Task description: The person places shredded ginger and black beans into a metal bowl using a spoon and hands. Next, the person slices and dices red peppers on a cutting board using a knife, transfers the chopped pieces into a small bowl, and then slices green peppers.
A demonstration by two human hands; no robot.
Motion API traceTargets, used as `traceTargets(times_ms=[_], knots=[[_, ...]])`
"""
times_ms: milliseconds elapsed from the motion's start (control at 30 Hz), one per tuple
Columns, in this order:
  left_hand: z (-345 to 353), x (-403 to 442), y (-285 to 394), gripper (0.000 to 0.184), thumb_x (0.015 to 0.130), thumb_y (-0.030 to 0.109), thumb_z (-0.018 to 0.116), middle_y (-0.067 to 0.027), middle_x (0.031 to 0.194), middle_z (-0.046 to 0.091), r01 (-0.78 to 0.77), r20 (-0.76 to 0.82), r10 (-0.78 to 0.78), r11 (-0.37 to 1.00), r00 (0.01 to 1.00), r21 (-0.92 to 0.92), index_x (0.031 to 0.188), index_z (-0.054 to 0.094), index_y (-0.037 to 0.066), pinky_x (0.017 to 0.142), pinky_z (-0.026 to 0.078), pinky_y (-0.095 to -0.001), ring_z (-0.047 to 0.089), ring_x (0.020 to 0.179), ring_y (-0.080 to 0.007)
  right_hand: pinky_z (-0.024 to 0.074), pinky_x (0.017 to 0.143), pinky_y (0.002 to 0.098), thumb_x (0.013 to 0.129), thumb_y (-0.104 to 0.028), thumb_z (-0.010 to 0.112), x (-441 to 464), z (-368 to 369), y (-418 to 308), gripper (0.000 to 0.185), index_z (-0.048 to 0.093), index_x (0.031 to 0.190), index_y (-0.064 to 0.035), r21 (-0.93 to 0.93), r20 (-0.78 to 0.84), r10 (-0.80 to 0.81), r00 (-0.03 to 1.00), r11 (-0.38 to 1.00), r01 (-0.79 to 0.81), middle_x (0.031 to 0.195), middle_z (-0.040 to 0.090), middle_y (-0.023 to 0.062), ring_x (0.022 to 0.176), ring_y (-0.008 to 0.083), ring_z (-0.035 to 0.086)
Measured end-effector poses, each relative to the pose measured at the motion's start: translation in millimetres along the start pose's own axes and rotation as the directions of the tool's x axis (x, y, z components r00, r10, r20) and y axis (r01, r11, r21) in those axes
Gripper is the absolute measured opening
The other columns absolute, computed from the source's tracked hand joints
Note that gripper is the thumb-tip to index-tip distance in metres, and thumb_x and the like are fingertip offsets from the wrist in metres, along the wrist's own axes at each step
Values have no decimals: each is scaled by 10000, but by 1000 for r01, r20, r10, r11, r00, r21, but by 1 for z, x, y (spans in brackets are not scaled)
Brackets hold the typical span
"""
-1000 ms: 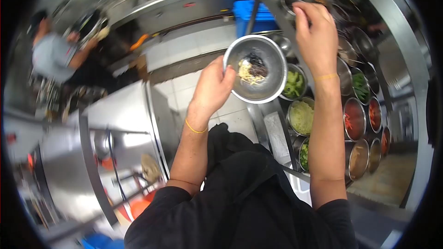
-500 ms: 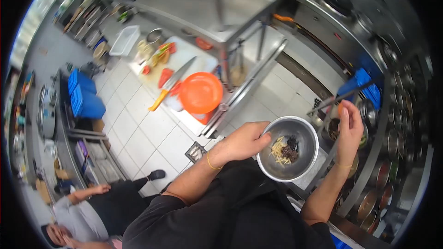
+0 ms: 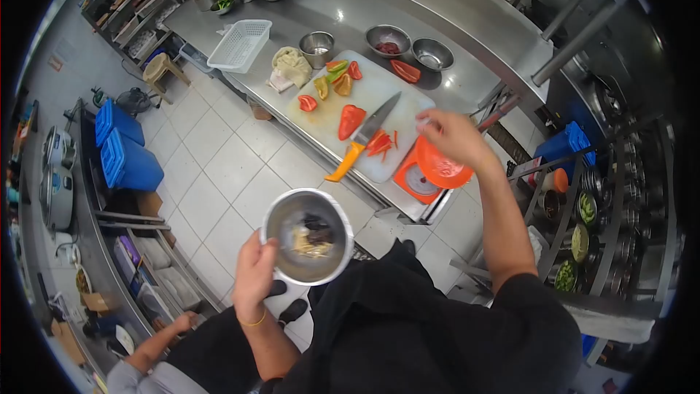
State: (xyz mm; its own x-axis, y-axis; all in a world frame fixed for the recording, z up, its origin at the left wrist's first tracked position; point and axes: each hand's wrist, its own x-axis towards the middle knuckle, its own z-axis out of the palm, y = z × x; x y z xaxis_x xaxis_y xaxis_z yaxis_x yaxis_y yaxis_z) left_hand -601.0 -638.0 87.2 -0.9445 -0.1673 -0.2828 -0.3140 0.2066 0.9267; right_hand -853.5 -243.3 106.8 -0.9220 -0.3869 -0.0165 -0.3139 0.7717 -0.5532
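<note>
My left hand (image 3: 255, 270) grips the rim of a steel mixing bowl (image 3: 337, 244) over the floor. Inside the bowl lie pale yellow strips (image 3: 310, 243) and dark, finely cut pieces (image 3: 319, 228). My right hand (image 3: 453, 136) is above the orange pan (image 3: 448, 174) of a kitchen scale (image 3: 419, 181); its fingers are bent together, and what they hold, if anything, is too blurred to make out. Left of it, a chef's knife (image 3: 361, 138) with a yellow handle lies across a white cutting board (image 3: 379, 168), among red pepper strips (image 3: 380, 143) and larger pepper pieces (image 3: 351, 121).
A white basket (image 3: 240, 45), a cloth (image 3: 292, 67) and several steel bowls (image 3: 432, 54) stand on the steel counter (image 3: 343, 18). Containers of cut greens (image 3: 566, 275) line the rack at right. A co-worker's arm (image 3: 157, 339) is at lower left, near blue bins (image 3: 131, 157).
My view has turned toward the counter. The bowl in my left hand has shifted left in view. My right hand has moved from beside the rack to above the scale pan.
</note>
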Motion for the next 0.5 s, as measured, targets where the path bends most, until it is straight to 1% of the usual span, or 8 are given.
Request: traceTargets(times_ms=[100, 233, 300, 367, 400, 433, 467, 500], knots=[[-75, 11, -11, 299, 1083, 167, 533, 12, 941, 658, -3, -186, -4, 999, 983, -38, 1244, 661, -51, 760, 468, -262, 546, 833, -69, 570, 667, 414, 1021, -347, 656, 98, 18, 49, 415, 682, 1307, -48, 86, 57, 340, 939, 935, -344, 831, 729, 148, 728, 247, 707], [-142, 45, -24, 296, 1086, 163, 527, 38, 906, 626, 69, -218, -77, 997, 973, -43, 1257, 663, -37, 684, 425, -246, 510, 778, -48, 551, 542, 412, 1024, -337, 653, 190, 45, 147, 385, 677, 1265, -37, 163, 31, 721, 692, 680, -715, 763, 695, 133, 657, 234, 672], [-164, 71, -27, 293, 1086, 161, 524, 50, 894, 615, 139, -207, -147, 989, 967, -55, 1261, 666, -26, 651, 405, -243, 491, 750, -39, 538, 509, 434, 1014, -316, 660, 225, 53, 205, 356, 684, 1143, 14, 144, 38, 776, 629, 619, -772, 763, 691, 149, 594, 238, 654], [-170, 113, -24, 284, 1082, 155, 528, 58, 875, 619, 141, -186, -160, 984, 970, -109, 1262, 669, -14, 626, 397, -232, 494, 722, -31, 532, 490, 434, 980, -277, 673, 247, 48, 210, 328, 690, 981, 50, 124, 28, 815, 579, 572, -811, 722, 694, 167, 546, 251, 653], [-169, 133, -18, 282, 1080, 153, 531, 56, 871, 623, 162, -172, -178, 981, 969, -104, 1262, 669, -14, 624, 399, -231, 498, 717, -32, 534, 491, 428, 958, -232, 653, 256, 43, 212, 284, 695, 1002, 46, 121, 6, 806, 592, 587, -801, 712, 699, 171, 542, 246, 660], [-173, 151, -11, 280, 1078, 152, 534, 54, 868, 627, 195, -162, -208, 977, 965, -91, 1261, 669, -13, 622, 401, -230, 502, 712, -32, 524, 482, 400, 996, -293, 683, 270, 45, 250, 380, 628, 1248, -13, 35, 36, 751, 660, 659, -752, 745, 691, 121, 569, 197, 649], [-180, 177, -8, 281, 1076, 154, 540, 49, 866, 638, 221, -132, -223, 975, 966, -32, 1267, 666, -9, 618, 409, -232, 509, 700, -40, 510, 470, 387, 995, -296, 669, 277, 44, 234, 316, 678, 1146, -19, 126, -86, 793, 602, 609, -783, 739, 696, 126, 559, 200, 648], [-180, 204, 6, 283, 1074, 148, 540, 47, 864, 636, 256, -89, -261, 965, 961, -65, 1273, 662, -10, 618, 419, -240, 511, 692, -50, 504, 468, 374, 1002, -308, 649, 286, 44, 241, 320, 676, 1169, -36, 123, -189, 790, 583, 608, -784, 742, 698, 126, 561, 196, 649]])
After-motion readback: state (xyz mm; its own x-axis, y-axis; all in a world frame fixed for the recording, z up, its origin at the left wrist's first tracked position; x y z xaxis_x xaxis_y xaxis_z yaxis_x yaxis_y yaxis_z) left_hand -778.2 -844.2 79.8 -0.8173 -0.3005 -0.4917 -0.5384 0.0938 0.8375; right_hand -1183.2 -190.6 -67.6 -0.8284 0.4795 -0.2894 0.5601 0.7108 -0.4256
